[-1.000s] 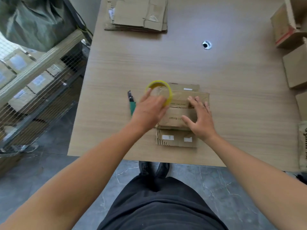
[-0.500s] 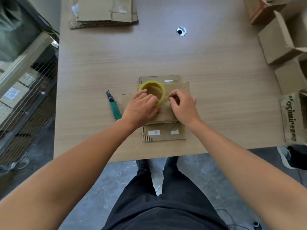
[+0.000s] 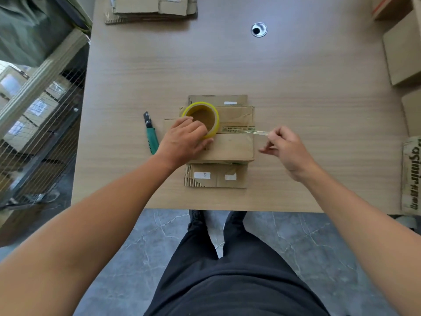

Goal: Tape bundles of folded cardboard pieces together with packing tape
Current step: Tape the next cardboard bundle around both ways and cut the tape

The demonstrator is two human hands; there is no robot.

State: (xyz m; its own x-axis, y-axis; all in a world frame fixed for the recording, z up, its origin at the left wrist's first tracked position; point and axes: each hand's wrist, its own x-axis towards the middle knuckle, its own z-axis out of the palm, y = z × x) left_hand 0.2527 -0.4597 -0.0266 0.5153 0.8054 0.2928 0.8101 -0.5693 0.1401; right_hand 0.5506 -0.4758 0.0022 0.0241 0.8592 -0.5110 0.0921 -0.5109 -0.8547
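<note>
Left grip point(image 3: 184, 142) is clamped on the tape roll point(image 3: 215, 124): fingers hooked over the near rim, thumb against the outer wall. Roll lies flat, hole up, on the left part of the cardboard bundle point(image 3: 234, 148).

Right grip point(image 3: 288, 149) pinches the free end of the tape strip point(image 3: 255, 132) between thumb and forefinger, other fingers loosely curled. It sits just past the bundle's right edge, above the bench point(image 3: 296, 87).

Strip is clear and runs from the roll's right side across the top piece to that pinch. Can't tell if it touches the cardboard along the way.

Bundle is near the middle of the bench, toward the near edge. Flat pieces are stacked unevenly: one sticks out on the far side, and one on the near side carries two white labels.

Green utility knife point(image 3: 151, 135) lies on the bench just left of the bundle, not touching it. Second stack of flat cardboard point(image 3: 155, 8) is at the far edge, well apart. Cable grommet point(image 3: 259, 29) is far right of centre. Cardboard boxes point(image 3: 403, 49) line the right side. Wire shelf point(image 3: 34, 115) stands left of the bench.
</note>
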